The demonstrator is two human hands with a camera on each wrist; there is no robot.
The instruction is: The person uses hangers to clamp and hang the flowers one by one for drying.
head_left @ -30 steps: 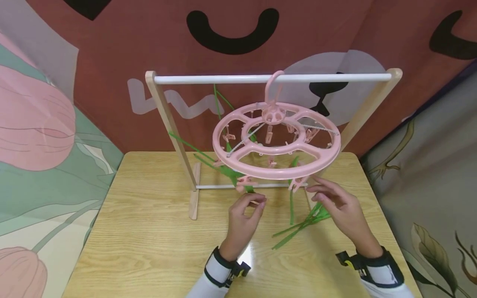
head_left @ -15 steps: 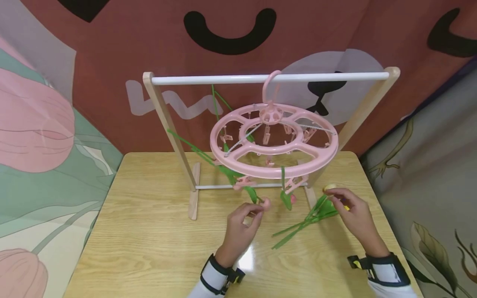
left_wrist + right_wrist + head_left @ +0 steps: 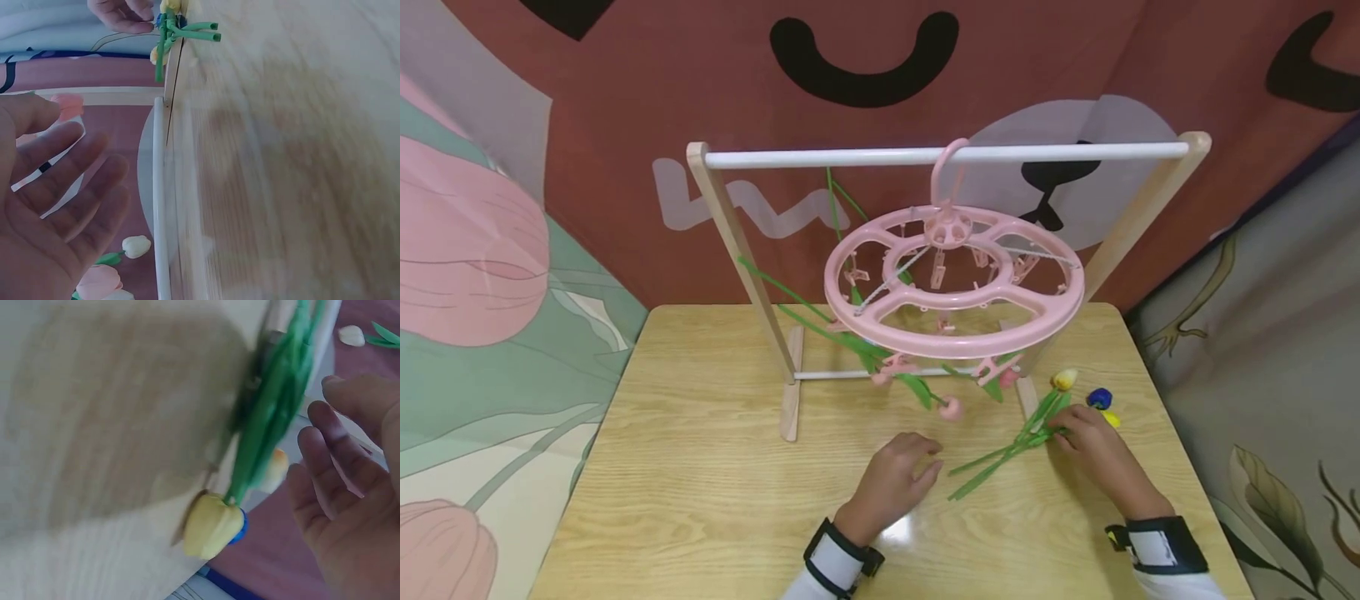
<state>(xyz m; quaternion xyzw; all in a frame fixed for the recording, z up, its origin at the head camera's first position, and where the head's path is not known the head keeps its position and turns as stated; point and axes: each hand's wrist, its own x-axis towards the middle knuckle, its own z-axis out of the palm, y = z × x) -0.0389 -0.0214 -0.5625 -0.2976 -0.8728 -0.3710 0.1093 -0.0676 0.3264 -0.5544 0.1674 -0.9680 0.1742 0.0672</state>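
Observation:
My left hand [image 3: 891, 483] hovers over the table below the pink clip hanger [image 3: 955, 345], its fingers loosely bent and nothing in them. A pink tulip [image 3: 950, 408], clipped to the hanger, dangles just beyond those fingertips. On the right, my right hand [image 3: 1093, 454] is at the green stems [image 3: 1018, 443] of several loose artificial tulips. In the right wrist view its fingers are spread beside the leaves, with a gap between. Cream [image 3: 1064, 380], blue [image 3: 1100, 398] and yellow [image 3: 1111, 419] tulip heads show past that hand. Another pink tulip [image 3: 1009, 377] hangs by a front clip [image 3: 996, 369].
The hanger hooks over the white rod [image 3: 820, 157] of a wooden stand [image 3: 730, 225] on the table [image 3: 685, 467]. More clipped tulips with green stems [image 3: 786, 292] stick out at the hanger's left. A printed curtain [image 3: 625, 233] stands behind.
My left hand has let go of the pink tulip and drawn back toward me. The right hand has left the front clip and come down to the loose tulips. The clipped tulips have swung.

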